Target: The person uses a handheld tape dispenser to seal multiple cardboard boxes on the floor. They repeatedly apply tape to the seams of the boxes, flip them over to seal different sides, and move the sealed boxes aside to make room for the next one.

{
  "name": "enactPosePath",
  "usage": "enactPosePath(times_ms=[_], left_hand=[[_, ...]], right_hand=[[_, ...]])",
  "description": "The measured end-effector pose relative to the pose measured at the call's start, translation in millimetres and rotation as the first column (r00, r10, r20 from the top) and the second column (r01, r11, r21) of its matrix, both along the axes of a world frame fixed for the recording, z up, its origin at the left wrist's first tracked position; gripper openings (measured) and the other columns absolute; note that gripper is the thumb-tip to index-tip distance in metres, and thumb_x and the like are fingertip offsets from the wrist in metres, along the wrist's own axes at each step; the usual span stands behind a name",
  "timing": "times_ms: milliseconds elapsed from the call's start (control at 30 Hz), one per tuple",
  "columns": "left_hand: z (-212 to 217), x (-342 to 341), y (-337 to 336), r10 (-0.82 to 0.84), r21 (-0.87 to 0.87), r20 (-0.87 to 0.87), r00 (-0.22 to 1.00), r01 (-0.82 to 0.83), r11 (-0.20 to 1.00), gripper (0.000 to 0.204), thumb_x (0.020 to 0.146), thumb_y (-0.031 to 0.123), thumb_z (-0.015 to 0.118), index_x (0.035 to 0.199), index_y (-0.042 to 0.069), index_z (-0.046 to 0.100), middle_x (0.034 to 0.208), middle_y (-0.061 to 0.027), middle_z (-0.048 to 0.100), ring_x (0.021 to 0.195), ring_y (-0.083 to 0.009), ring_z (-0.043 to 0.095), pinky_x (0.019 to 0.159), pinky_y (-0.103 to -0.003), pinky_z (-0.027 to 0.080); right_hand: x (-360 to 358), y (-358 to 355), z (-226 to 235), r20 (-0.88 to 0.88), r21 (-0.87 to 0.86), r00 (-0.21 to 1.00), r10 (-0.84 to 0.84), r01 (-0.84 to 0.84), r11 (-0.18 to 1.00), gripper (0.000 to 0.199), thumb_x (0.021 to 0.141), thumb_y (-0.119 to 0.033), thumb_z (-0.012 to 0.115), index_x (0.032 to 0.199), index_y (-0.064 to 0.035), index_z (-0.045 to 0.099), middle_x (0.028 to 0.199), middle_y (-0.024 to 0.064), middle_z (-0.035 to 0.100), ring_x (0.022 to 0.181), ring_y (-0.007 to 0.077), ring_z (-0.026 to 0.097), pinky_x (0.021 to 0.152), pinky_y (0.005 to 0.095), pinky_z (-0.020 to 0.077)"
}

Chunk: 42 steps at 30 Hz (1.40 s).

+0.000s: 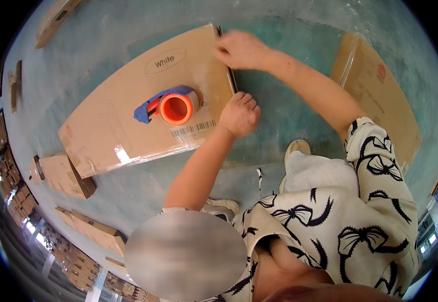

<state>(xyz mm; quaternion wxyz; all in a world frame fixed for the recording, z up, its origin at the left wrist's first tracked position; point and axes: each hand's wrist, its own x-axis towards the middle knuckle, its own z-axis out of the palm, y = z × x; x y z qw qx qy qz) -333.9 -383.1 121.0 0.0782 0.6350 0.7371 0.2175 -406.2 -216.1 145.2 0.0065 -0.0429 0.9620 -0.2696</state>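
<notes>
On the green floor [279,113], the carton [121,118] lies just left of both hands' fingers, its right end beside them, while a second box [380,100] sits well to their right. The left hand [240,115] curls its fingers at the end's near part and the blurred right hand [241,49] bends its fingers by the far corner; whether either grasps cardboard I cannot tell. The tape dispenser [174,108] rests on the carton, left of the left fingers.
</notes>
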Motion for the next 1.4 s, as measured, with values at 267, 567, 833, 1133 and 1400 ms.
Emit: enactPosePath(times_ms=[267,567,833,1133,1400], left_hand=[[-9,1,2,0.022,0.074,0.0,1.0,-0.022,0.997,0.013,0.065,0.012,0.061,0.056,0.01,0.051,0.061,-0.0041,0.05,0.07,-0.021,0.05,0.07,-0.032,0.04],[-5,2,-8,0.085,0.01,0.042,0.995,-0.086,0.996,0.01,0.066,0.015,0.061,0.059,0.008,0.058,0.065,-0.005,0.056,0.076,-0.021,0.054,0.074,-0.032,0.042],[-14,12,0,0.198,-0.053,-0.039,0.979,-0.2,0.978,0.01,0.067,0.016,0.061,0.059,0.009,0.062,0.068,-0.0048,0.06,0.079,-0.0206,0.056,0.078,-0.032,0.043],[-8,12,2,0.192,-0.018,-0.119,0.974,-0.195,0.981,0.011,0.068,0.015,0.059,0.059,0.01,0.06,0.067,-0.0045,0.059,0.076,-0.02,0.056,0.077,-0.033,0.044],[-15,22,-2,0.254,0.036,-0.149,0.956,-0.252,0.967,0.011,0.068,0.015,0.059,0.058,0.01,0.06,0.066,-0.0042,0.059,0.075,-0.02,0.056,0.076,-0.032,0.043]], right_hand=[[-47,-57,-17,-0.755,0.03,0.655,0.01,0.019,0.999,0.035,0.093,-0.028,0.049,0.124,-0.011,0.055,0.1,0.0113,0.061,0.089,0.03,0.06,0.079,0.0397,0.0478],[-35,-94,59,0.422,-0.146,0.82,0.386,-0.359,0.922,0.034,0.086,-0.031,0.056,0.099,-0.0022,0.067,0.106,0.021,0.064,0.102,0.0316,0.059,0.086,0.0397,0.0467],[-48,-83,65,0.517,-0.126,0.746,0.419,-0.418,0.9,0.062,0.075,-0.015,0.055,0.134,-0.0018,0.041,0.111,0.0258,0.059,0.099,0.037,0.058,0.086,0.0437,0.0471],[-41,-8,56,0.651,-0.058,0.677,0.343,-0.407,0.912,0.08,0.07,-0.046,0.073,0.129,0.001,0.046,0.115,0.02,0.059,0.107,0.0309,0.057,0.092,0.0387,0.0466],[-25,-11,73,0.598,-0.17,0.752,0.278,-0.22,0.961,0.065,0.076,-0.014,0.055,0.138,-0.0042,0.04,0.108,0.0174,0.063,0.094,0.0264,0.062,0.08,0.0348,0.0499]])
